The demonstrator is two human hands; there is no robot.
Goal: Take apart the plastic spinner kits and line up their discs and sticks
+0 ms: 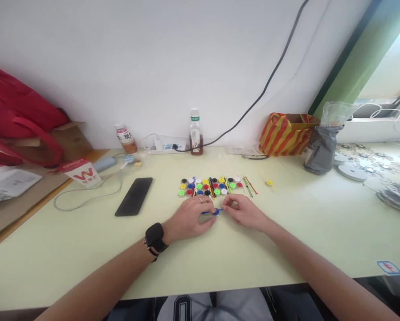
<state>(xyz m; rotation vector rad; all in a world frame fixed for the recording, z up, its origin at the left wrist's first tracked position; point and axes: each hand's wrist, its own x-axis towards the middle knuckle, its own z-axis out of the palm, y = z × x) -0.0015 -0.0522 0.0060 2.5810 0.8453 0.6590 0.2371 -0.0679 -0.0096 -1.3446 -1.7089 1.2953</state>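
Above the pale tabletop (220, 263), the left hand (189, 218) is holding a blue disc (216, 211), its grip pinching the disc between thumb and fingertips, while the right hand (242, 212) is pinching one end of a blue rod (220, 209), which is sticking out on both sides of the disc. Just beyond, rows of coloured discs (199, 186) are lying with thin sticks (248, 186) among and beside them. Farther back, a capped bottle (196, 136) is standing near the wall (173, 67).

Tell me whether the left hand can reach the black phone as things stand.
Likely yes: nothing appears to lie between the left hand and the black phone, though that hand is occupied at the blue piece.
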